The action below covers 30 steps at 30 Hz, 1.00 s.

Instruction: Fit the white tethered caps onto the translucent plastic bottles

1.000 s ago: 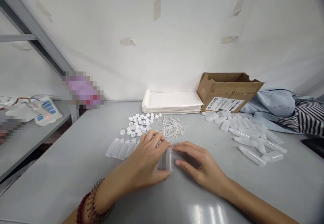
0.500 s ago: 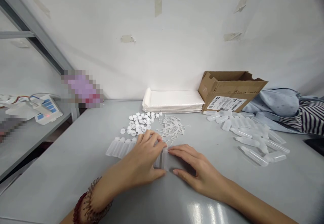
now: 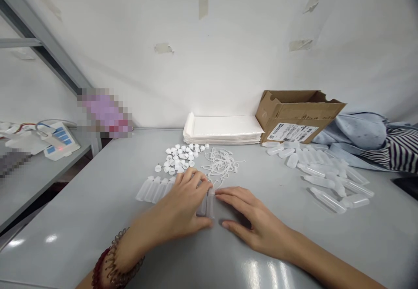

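Observation:
A row of translucent plastic squeeze bottles (image 3: 151,189) lies side by side on the grey table, necks pointing away from me. My left hand (image 3: 186,202) arches over the right part of this row, fingers curled at the necks and thumb by the bases, and hides several bottles. The rightmost bottle (image 3: 210,205) shows between my two hands. With fingertips at that bottle's neck, my right hand (image 3: 246,213) rests on the table, thumb apart from the fingers and nothing inside. Small white caps (image 3: 179,156) and a tangle of thin white cords (image 3: 222,162) lie just beyond.
More loose bottles (image 3: 326,180) are spread at the right. A stack of white padded envelopes (image 3: 225,128) and a cardboard box (image 3: 300,115) stand against the wall. Blue and striped cloth (image 3: 362,136) lies at far right. A power strip (image 3: 62,139) sits on the left-hand table.
The rightmost bottle and my right fingertips have shifted very slightly left. My left hand keeps nearly the same pose over the row.

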### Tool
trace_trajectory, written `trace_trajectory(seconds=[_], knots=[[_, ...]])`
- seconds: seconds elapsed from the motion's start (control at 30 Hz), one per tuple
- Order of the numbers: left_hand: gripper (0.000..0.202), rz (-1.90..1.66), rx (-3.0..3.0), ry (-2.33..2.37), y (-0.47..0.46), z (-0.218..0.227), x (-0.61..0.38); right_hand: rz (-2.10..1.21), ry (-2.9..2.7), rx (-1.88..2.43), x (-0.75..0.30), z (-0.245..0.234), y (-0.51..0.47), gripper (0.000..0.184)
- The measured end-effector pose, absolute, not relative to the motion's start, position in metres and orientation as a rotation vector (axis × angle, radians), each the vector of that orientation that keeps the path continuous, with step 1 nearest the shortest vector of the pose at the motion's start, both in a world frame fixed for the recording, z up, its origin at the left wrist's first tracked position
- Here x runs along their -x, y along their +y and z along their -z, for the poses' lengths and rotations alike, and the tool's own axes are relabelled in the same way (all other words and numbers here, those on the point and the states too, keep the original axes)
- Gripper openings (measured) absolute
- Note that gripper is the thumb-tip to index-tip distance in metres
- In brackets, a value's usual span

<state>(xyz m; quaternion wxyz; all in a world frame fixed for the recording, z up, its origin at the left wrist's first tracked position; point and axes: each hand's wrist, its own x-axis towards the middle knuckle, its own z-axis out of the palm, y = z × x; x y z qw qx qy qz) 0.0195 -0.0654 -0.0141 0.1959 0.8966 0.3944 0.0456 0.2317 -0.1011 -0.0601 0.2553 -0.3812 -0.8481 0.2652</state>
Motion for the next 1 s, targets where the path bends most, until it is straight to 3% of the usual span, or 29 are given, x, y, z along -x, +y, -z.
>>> trace_trajectory(seconds=[0.53, 1.0], knots=[[0.053, -0.228, -2.498, 1.073, -0.0623, 0.015, -0.0114, -0.709, -2.312, 1.03, -0.2325, 0.0602, -0.103, 0.042], [0.045, -0.23, -2.502, 1.059, -0.0643, 0.0219, -0.0156, -0.725, -2.297, 1.026, -0.2312, 0.0584, -0.1018, 0.043]])
